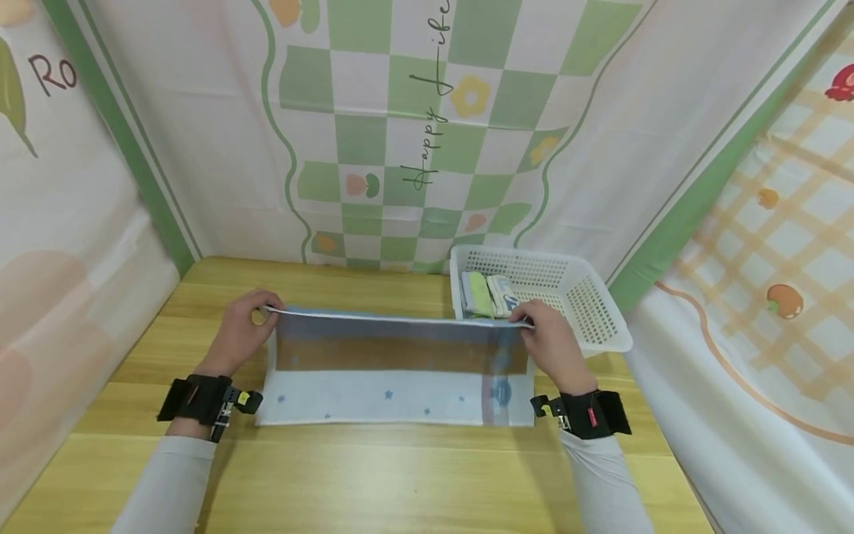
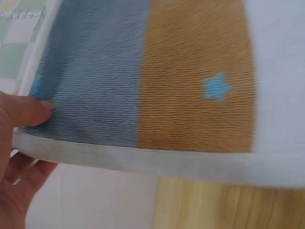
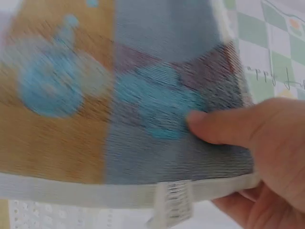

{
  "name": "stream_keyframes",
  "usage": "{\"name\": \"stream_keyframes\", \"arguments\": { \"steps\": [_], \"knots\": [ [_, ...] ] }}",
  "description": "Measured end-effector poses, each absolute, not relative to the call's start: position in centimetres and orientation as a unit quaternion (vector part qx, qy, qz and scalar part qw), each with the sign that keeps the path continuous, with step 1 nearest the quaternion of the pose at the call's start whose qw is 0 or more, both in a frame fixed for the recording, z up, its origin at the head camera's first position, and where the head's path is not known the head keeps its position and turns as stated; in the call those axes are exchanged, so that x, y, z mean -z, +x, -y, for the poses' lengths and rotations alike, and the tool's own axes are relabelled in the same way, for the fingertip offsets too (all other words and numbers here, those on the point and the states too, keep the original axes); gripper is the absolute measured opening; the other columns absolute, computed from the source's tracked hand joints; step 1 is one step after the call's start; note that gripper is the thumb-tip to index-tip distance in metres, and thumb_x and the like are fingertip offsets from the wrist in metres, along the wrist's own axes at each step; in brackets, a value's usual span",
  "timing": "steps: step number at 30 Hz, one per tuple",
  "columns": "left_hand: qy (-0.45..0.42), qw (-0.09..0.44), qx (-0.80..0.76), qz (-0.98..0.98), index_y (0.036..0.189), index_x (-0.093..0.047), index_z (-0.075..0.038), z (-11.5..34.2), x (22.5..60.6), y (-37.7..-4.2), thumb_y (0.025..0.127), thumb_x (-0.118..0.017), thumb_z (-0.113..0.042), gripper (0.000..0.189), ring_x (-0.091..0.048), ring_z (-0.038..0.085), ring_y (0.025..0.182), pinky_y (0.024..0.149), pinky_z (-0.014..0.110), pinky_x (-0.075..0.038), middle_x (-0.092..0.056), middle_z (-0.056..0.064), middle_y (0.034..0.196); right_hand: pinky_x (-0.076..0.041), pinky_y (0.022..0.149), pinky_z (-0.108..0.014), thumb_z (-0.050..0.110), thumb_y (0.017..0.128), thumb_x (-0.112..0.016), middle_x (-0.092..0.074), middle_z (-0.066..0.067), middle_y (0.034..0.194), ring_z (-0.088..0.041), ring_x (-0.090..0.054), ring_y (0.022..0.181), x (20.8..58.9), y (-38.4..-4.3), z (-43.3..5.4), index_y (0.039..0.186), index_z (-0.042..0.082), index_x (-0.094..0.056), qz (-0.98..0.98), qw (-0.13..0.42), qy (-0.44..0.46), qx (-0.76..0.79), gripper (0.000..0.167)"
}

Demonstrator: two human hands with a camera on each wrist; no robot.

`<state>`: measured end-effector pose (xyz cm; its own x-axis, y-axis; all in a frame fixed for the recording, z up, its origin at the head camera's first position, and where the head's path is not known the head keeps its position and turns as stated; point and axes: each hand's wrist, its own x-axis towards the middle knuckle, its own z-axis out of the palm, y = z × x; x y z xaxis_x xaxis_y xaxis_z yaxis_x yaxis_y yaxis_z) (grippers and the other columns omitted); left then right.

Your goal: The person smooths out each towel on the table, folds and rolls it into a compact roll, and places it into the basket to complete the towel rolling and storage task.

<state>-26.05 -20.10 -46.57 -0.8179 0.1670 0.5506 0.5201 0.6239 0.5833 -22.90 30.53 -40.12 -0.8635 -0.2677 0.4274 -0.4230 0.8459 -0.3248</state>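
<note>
A towel (image 1: 394,397) with white, brown and blue-grey bands and small blue stars is stretched between both hands. Its far edge is raised, while the near white part lies toward the table. At the far left corner my left hand (image 1: 242,334) pinches the edge, thumb on the near face, as the left wrist view shows with the towel (image 2: 190,86) hanging beside it. My right hand (image 1: 550,345) pinches the far right corner. In the right wrist view the thumb presses a blue printed figure on the towel (image 3: 143,143), and a white label (image 3: 174,202) hangs from the hem.
Behind the right hand, a white perforated basket (image 1: 594,315) stands at the table's back right, with folded cloths (image 1: 477,293) in its left end. The wooden table (image 1: 373,482) extends toward me. Printed curtains (image 1: 427,133) hang around its back and sides.
</note>
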Motion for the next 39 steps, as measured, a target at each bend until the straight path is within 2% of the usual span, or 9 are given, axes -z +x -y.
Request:
{"name": "stream_keyframes", "arguments": {
  "steps": [3,6,10,15,25,29,32,35,39],
  "knots": [
    [-0.201,0.255,0.386,0.863,0.092,-0.071,-0.003,20.0,46.6,-25.9,0.084,-0.071,0.017,0.022,-0.063,0.027,0.098,0.086,0.025,-0.048,-0.070,0.014,0.102,-0.057,0.081,-0.049,-0.020,0.084,-0.064,-0.066,-0.016,0.101,-0.034,-0.066,0.096,40.2,-22.7,-30.5,0.096,0.001,-0.069,0.935,0.218,0.174,-0.217,0.025],
    [-0.202,0.231,0.389,0.869,0.090,-0.071,-0.006,19.9,46.9,-25.2,0.081,-0.072,0.017,0.025,-0.065,0.027,0.099,0.088,0.018,-0.045,-0.071,0.012,0.103,-0.058,0.078,-0.048,-0.019,0.079,-0.069,-0.066,-0.013,0.098,-0.032,-0.066,0.092,41.1,-21.8,-30.4,0.092,0.003,-0.069,0.937,0.216,0.169,-0.215,0.026],
    [-0.210,0.137,0.397,0.883,0.088,-0.069,-0.012,19.6,48.1,-23.5,0.082,-0.072,0.017,0.030,-0.063,0.022,0.096,0.084,0.025,-0.051,-0.070,0.006,0.100,-0.057,0.071,-0.043,-0.019,0.071,-0.075,-0.068,-0.010,0.092,-0.026,-0.065,0.083,43.9,-20.4,-30.5,0.086,0.006,-0.070,0.947,0.181,0.165,-0.206,0.029],
    [-0.213,0.054,0.385,0.897,0.085,-0.068,-0.016,19.2,49.8,-21.3,0.084,-0.071,0.014,0.030,-0.062,0.016,0.092,0.081,0.031,-0.057,-0.065,-0.004,0.094,-0.058,0.075,-0.045,-0.019,0.073,-0.073,-0.070,-0.009,0.091,-0.028,-0.067,0.086,47.7,-19.6,-31.2,0.088,0.006,-0.073,0.960,0.131,0.152,-0.195,0.029],
    [-0.208,0.027,0.367,0.907,0.085,-0.068,-0.014,19.1,51.3,-18.3,0.079,-0.073,0.015,0.030,-0.064,0.016,0.092,0.078,0.031,-0.059,-0.065,-0.004,0.094,-0.058,0.075,-0.042,-0.028,0.074,-0.061,-0.064,-0.011,0.101,-0.030,-0.066,0.092,49.5,-19.6,-32.3,0.093,0.003,-0.071,0.938,0.223,0.157,-0.214,0.038],
    [-0.203,-0.021,0.341,0.918,0.088,-0.071,-0.018,19.1,51.9,-17.7,0.080,-0.078,0.005,0.025,-0.064,0.018,0.096,0.081,0.034,-0.057,-0.067,-0.004,0.097,-0.056,0.087,-0.053,-0.028,0.064,-0.067,-0.067,-0.018,0.108,-0.040,-0.063,0.105,49.8,-19.1,-32.6,0.097,0.001,-0.072,0.952,0.149,0.144,-0.224,0.044],
    [-0.201,-0.031,0.330,0.922,0.090,-0.073,-0.018,19.2,52.0,-17.5,0.082,-0.082,-0.004,0.019,-0.064,0.020,0.099,0.084,0.039,-0.057,-0.067,-0.003,0.099,-0.052,0.094,-0.058,-0.018,0.066,-0.076,-0.068,-0.020,0.113,-0.043,-0.060,0.112,49.9,-18.8,-32.8,0.101,0.001,-0.073,0.960,0.078,0.135,-0.231,0.040],
    [-0.201,-0.029,0.324,0.924,0.088,-0.075,-0.018,19.2,51.7,-17.4,0.083,-0.082,-0.006,0.015,-0.064,0.020,0.098,0.084,0.040,-0.058,-0.066,-0.004,0.098,-0.053,0.094,-0.055,-0.007,0.071,-0.081,-0.070,-0.018,0.111,-0.038,-0.064,0.109,49.8,-18.7,-32.8,0.103,0.000,-0.074,0.962,0.030,0.132,-0.238,0.035],
    [-0.194,-0.022,0.310,0.930,0.082,-0.075,-0.018,19.5,51.3,-17.5,0.083,-0.079,0.000,0.018,-0.064,0.019,0.094,0.080,0.039,-0.058,-0.066,-0.004,0.093,-0.059,0.085,-0.046,-0.014,0.074,-0.070,-0.074,-0.014,0.103,-0.029,-0.069,0.098,49.4,-18.5,-32.9,0.104,-0.002,-0.075,0.958,-0.024,0.137,-0.250,0.033]
  ]
}}
